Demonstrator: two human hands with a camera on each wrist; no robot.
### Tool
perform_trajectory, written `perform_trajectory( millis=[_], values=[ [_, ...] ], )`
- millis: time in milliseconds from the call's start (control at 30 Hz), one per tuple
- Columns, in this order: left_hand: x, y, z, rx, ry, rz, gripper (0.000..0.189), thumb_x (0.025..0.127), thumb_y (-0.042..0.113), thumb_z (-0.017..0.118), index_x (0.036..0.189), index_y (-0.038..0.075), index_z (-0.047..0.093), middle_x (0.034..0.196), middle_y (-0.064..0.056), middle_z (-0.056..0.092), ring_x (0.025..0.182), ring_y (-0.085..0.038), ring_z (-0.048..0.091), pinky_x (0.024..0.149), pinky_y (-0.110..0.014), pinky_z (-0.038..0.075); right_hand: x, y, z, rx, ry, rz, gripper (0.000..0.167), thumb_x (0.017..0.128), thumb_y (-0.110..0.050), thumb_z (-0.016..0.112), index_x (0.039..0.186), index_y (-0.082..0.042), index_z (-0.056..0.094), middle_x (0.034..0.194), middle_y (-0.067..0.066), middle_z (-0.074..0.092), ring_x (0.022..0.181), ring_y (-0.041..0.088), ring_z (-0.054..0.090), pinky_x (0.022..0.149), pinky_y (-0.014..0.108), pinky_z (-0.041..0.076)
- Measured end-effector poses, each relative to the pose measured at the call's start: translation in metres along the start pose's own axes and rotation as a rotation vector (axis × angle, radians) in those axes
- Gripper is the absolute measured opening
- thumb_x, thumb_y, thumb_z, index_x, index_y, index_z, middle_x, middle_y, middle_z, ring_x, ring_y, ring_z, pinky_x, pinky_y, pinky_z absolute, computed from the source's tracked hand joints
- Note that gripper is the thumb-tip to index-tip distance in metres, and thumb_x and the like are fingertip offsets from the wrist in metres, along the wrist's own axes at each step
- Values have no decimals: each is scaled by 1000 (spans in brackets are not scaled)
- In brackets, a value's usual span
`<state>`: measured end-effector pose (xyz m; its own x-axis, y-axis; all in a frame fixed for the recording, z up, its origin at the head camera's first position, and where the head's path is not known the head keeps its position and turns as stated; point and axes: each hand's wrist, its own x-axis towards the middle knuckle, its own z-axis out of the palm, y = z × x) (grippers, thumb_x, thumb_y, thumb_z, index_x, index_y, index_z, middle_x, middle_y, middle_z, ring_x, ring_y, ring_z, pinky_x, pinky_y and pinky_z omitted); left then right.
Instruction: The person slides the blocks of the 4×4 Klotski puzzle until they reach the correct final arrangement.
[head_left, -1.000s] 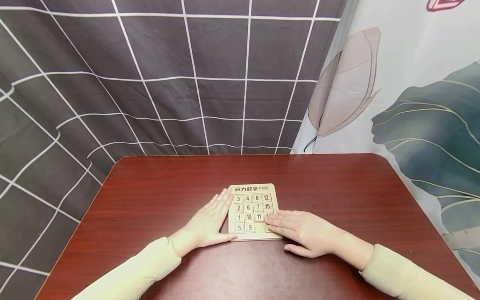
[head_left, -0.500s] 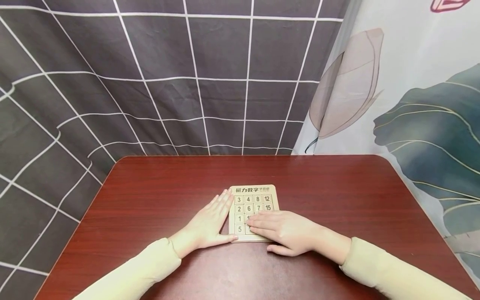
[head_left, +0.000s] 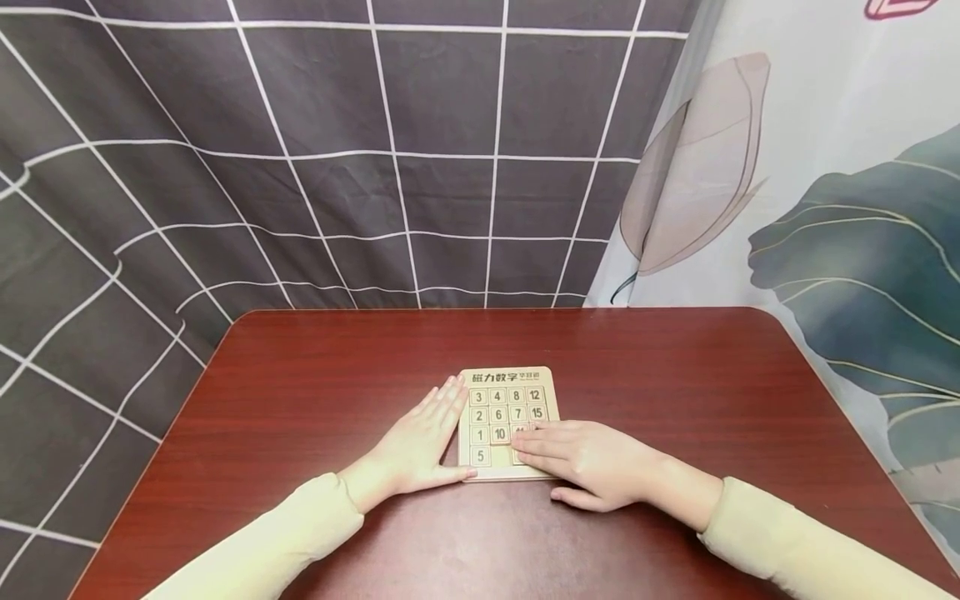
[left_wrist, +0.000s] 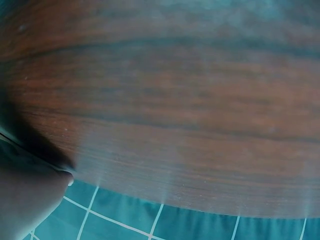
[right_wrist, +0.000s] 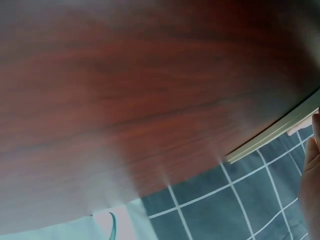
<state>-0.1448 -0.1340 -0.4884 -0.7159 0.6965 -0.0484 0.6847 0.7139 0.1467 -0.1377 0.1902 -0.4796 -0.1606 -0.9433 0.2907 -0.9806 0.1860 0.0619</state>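
A light wooden number slide puzzle (head_left: 506, 473) lies flat on the table. My left hand (head_left: 416, 442) lies along its left edge with fingers straight, the thumb at the lower left corner. My right hand (head_left: 596, 462) reaches over its lower right part, straight fingertips resting on the tiles and hiding several of them. Tile 5 (head_left: 480, 456) sits at the bottom left. Right of it is a bare slot, then a tile partly under my fingers. Tile 10 (head_left: 499, 434) shows above the slot. In the right wrist view the puzzle's edge (right_wrist: 272, 131) shows beside my fingers.
The dark red wooden table (head_left: 337, 358) extends around the puzzle on all sides. Behind it hangs a dark grey curtain (head_left: 442, 192) with a white grid. A white curtain (head_left: 810, 125) with leaf prints hangs at the right.
My right hand slid left across the bottom row, then back right a little. The bare slot in that row is now one column further left, where tile 9 was. My left hand stayed put.
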Motion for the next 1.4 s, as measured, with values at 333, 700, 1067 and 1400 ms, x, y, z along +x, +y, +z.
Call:
perform_trajectory(
  millis=[333, 700, 1067, 1400],
  values=[
    [0, 0, 0, 5, -6, -3, 111, 95, 68, 62, 166, -8, 21, 175, -25, 19, 165, -37, 18, 134, -48, 26, 2, 0, 4, 7, 4, 11, 66, 95, -37, 74, 148, -1, 60, 154, 10, 62, 144, 23, 59, 118, 41, 51],
    [1, -2, 1, 16, -14, 3, 110, 97, 69, 59, 166, -8, 20, 176, -26, 17, 165, -38, 17, 135, -48, 25, 33, 3, 10, -15, 11, -63, 62, 97, -36, 72, 145, 1, 62, 151, 11, 64, 142, 23, 61, 118, 38, 51],
    [-1, -1, 0, 12, -18, 3, 109, 97, 68, 59, 166, -8, 21, 176, -25, 17, 165, -38, 18, 134, -48, 25, 44, 1, 12, -52, -74, -69, 59, 100, -38, 67, 146, -1, 62, 153, 9, 63, 144, 20, 59, 122, 36, 47],
    [0, 1, -3, -6, -24, -5, 111, 97, 69, 59, 166, -8, 19, 176, -25, 16, 166, -38, 16, 135, -48, 24, 22, 4, 7, -18, 0, -67, 57, 95, -31, 73, 142, 1, 65, 147, 11, 67, 139, 23, 64, 116, 39, 53]
  ],
)
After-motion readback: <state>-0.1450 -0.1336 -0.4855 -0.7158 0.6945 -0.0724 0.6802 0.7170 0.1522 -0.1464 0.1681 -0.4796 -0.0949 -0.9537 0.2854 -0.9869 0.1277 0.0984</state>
